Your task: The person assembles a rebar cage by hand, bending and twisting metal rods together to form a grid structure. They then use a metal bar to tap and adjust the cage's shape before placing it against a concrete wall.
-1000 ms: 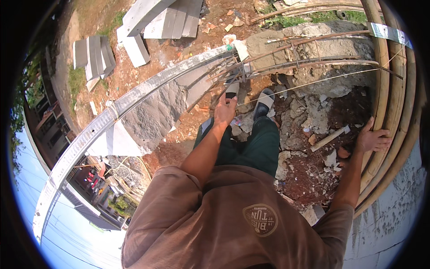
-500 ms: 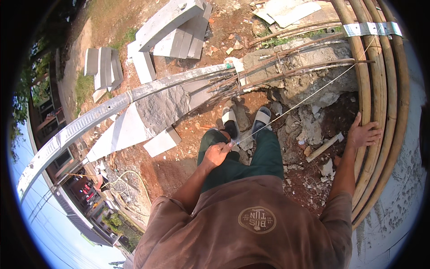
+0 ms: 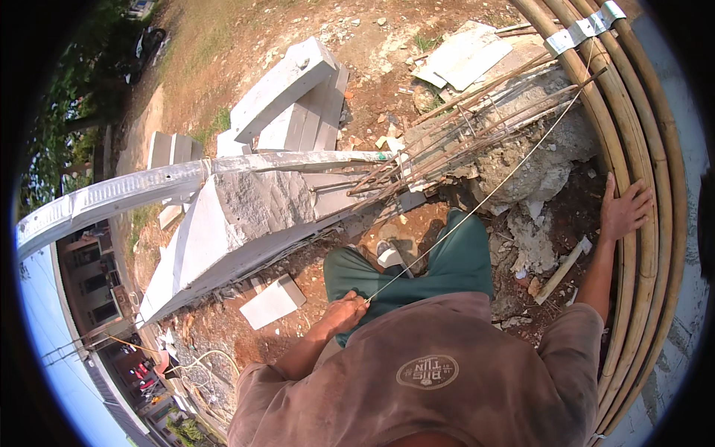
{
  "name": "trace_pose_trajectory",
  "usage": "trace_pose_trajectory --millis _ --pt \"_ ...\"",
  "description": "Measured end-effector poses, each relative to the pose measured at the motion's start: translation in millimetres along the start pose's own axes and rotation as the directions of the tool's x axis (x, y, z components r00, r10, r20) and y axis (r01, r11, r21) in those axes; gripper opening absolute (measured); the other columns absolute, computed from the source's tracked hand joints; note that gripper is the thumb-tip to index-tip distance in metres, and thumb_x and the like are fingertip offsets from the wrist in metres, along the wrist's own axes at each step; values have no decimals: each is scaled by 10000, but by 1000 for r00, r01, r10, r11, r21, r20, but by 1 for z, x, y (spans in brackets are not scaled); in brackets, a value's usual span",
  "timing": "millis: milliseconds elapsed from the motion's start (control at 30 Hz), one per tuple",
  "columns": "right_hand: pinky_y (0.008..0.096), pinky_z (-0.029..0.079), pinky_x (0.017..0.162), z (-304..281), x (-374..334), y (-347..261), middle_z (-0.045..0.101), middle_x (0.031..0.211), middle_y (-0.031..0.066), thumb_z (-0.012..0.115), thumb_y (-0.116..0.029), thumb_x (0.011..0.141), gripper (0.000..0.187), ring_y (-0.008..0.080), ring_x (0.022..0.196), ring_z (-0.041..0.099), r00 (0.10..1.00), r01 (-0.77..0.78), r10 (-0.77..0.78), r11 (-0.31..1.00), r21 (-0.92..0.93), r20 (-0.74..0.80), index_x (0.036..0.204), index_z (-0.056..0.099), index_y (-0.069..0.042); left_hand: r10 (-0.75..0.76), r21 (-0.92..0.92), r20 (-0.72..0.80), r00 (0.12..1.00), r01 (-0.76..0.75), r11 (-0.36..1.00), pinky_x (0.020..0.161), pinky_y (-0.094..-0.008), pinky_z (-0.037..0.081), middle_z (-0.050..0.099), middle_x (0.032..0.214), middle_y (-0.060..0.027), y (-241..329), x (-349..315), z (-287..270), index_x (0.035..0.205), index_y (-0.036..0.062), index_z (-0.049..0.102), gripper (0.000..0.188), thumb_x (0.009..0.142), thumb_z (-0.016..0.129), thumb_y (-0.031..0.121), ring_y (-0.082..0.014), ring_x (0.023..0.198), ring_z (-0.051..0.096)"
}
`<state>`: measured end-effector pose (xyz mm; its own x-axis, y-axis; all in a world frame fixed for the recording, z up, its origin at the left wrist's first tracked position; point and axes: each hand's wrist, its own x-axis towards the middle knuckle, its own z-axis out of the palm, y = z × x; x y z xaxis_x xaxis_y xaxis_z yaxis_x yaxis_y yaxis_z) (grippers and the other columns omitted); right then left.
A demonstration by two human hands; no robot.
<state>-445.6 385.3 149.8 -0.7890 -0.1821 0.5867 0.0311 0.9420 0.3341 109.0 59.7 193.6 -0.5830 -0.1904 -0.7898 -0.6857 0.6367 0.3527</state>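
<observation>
My left hand [image 3: 346,311] is closed on one end of a thin pale string [image 3: 484,199], close to my thigh. The string runs taut up to the right, toward the silver band [image 3: 587,28] round the bamboo poles. My right hand [image 3: 628,205] lies against the bamboo poles [image 3: 646,160], fingers stretched out and holding nothing. The poles stand side by side along the right, bowed by the lens. Rusty steel bars [image 3: 477,134] stick out over a rough lump of concrete [image 3: 547,145] beyond my knees.
A grey-white concrete post [image 3: 179,253] and a pale metal channel [image 3: 112,197] slant across the left. Light blocks [image 3: 298,112] are piled farther off. One loose block [image 3: 273,302] lies left of my legs. Rubble and a wood strip [image 3: 564,272] lie near my right arm.
My left hand has drawn back toward my body and left, with the string still taut. My legs have shifted, the knees now more bent. My right hand stays on the poles.
</observation>
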Motion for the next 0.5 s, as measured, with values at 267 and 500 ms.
trace_pose_trajectory --millis 267,500 --pt "452 320 1051 -4 -3 -14 395 1428 35 386 -737 814 760 241 1307 374 996 -55 78 932 -357 51 1357 455 -209 166 -20 -59 984 -168 986 790 -443 462 541 956 -137 -36 77 54 920 51 577 305 929 473 337 -342 919 579" --pt "375 391 962 52 2 13 544 1295 39 336 -753 813 753 238 1167 515 991 -122 107 968 -221 -80 1301 527 -213 93 -167 -318 943 -152 974 713 -415 463 574 862 -130 -52 128 53 870 25 604 214 893 542 228 -339 844 580"
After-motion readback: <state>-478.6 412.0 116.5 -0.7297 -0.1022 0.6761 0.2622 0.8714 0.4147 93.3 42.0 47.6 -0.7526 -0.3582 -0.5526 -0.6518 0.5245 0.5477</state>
